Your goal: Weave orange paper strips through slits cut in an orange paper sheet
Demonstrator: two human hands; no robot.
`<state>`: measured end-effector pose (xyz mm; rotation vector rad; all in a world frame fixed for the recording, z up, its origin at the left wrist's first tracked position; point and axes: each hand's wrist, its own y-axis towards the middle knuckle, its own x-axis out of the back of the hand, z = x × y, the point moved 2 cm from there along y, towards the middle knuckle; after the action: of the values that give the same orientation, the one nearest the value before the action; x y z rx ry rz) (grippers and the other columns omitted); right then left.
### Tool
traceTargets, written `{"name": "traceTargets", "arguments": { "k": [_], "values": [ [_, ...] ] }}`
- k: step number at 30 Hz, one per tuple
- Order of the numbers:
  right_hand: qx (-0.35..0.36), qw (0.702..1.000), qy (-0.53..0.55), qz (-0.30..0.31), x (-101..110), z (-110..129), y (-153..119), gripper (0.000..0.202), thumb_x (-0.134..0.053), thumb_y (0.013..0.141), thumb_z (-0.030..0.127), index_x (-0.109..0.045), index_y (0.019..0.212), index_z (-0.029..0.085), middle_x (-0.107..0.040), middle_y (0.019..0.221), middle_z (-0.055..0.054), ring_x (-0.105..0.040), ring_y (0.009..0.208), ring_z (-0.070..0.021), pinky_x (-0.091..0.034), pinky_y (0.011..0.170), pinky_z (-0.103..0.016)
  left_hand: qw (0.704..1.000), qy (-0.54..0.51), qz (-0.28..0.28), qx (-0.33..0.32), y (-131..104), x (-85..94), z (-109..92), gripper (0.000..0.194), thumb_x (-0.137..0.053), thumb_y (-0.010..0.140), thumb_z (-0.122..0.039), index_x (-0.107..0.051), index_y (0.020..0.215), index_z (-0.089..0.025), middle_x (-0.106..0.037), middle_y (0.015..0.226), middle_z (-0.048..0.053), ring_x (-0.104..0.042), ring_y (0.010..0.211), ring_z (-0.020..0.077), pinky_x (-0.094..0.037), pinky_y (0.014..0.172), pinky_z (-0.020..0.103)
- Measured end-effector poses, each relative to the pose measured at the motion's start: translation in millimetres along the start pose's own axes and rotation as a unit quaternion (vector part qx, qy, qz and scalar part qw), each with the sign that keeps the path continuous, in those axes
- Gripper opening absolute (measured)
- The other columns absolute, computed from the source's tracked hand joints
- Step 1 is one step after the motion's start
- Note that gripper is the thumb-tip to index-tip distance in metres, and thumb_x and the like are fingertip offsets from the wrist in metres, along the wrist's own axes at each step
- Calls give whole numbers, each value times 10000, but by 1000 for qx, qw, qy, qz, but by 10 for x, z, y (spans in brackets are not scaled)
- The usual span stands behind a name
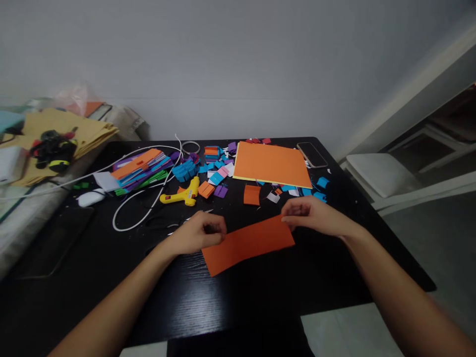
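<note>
An orange paper strip (249, 244) slants across the front of the black table, its right end higher than its left. My left hand (201, 232) pinches its upper left corner between thumb and curled fingers. At the upper right corner, my right hand (307, 216) grips the paper in the same way. Scissors (174, 228) lie partly hidden behind my left hand. Just beyond the strip rests a small curved orange paper piece (252, 195). A yellow glue gun (182, 193) lies behind my left hand.
Orange and yellow sheets (273, 163) lie at the back, beside a phone (312, 154). Small folded paper pieces (186, 171) are scattered around. A white cable (119, 220) loops past stacked coloured strips (143, 168) and a white mouse (91, 197). Brown envelopes (70, 129) are piled left.
</note>
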<state>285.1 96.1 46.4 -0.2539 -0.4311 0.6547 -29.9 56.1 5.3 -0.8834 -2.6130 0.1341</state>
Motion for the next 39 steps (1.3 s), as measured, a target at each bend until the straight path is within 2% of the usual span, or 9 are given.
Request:
{"name": "traceTargets", "arguments": {
  "k": [3, 7, 11, 18, 24, 28, 31, 35, 39],
  "values": [
    [9, 997, 59, -43, -28, -120, 24, 388, -898, 710, 400, -678, 955, 196, -723, 879, -17, -706, 826, -177, -578, 795, -352, 1000, -26, -12, -4, 8, 3, -27, 113, -652, 837, -230, -635, 755, -154, -512, 627, -43, -424, 608, 104, -334, 580, 228],
    [29, 987, 92, -127, -153, -167, 92, 436, -928, 655, 378, -649, 935, 193, -680, 811, 12, -691, 774, -159, -587, 801, -355, 997, -77, 11, -13, 12, -14, -91, 248, -652, 901, -366, -677, 795, -144, -635, 771, 21, -549, 721, 141, -440, 690, 263],
    [43, 989, 105, -96, -324, -57, 167, 414, -926, 652, 363, -625, 884, 199, -703, 820, 4, -705, 764, -163, -593, 798, -361, 989, -145, 10, 2, 12, -101, -123, 357, -575, 985, -472, -640, 838, -153, -672, 1015, 64, -584, 879, 156, -470, 811, 272],
    [99, 990, 97, -33, -573, 144, 283, 254, -849, 764, 337, -656, 839, 189, -733, 873, -29, -718, 852, -179, -574, 855, -360, 966, -255, 22, 33, 14, -276, -73, 427, -579, 967, -612, -552, 954, -186, -562, 935, 0, -542, 815, 132, -453, 745, 251],
    [161, 981, 71, -85, -650, 162, 342, 102, -761, 825, 270, -692, 825, 194, -669, 1182, -94, -674, 1105, -222, -569, 853, -334, 968, -246, -3, 40, 35, -260, -100, 344, -734, 908, -450, -613, 1092, -185, -619, 939, -3, -554, 830, 129, -421, 759, 252],
    [144, 980, 110, -84, -726, 137, 396, 110, -751, 834, 270, -663, 853, 206, -683, 950, -37, -684, 934, -187, -560, 858, -341, 953, -291, -67, 45, 71, -276, -51, 570, -884, 755, -334, -577, 1222, -220, -655, 927, -19, -628, 834, 142, -478, 788, 274],
    [114, 978, 155, -78, -791, 101, 438, 171, -765, 810, 259, -644, 922, 214, -706, 928, -20, -693, 900, -182, -549, 871, -348, 939, -322, -113, 41, 97, -290, -30, 700, -930, 681, -311, -554, 1267, -242, -666, 923, -23, -679, 835, 162, -527, 793, 296],
    [84, 979, 182, -35, -838, 61, 482, 228, -770, 811, 286, -683, 1006, 209, -746, 983, -33, -702, 962, -196, -524, 903, -350, 918, -361, -162, 39, 92, -265, -58, 684, -921, 683, -333, -564, 1258, -233, -723, 970, 13, -711, 812, 189, -563, 746, 305],
    [68, 985, 160, -20, -781, 14, 517, 230, -772, 850, 392, -739, 974, 200, -755, 963, -31, -695, 906, -188, -516, 859, -331, 928, -326, -176, 32, 47, -149, -71, 569, -873, 721, -304, -599, 1214, -231, -711, 963, 1, -688, 800, 179, -545, 713, 280]
  ]
}}
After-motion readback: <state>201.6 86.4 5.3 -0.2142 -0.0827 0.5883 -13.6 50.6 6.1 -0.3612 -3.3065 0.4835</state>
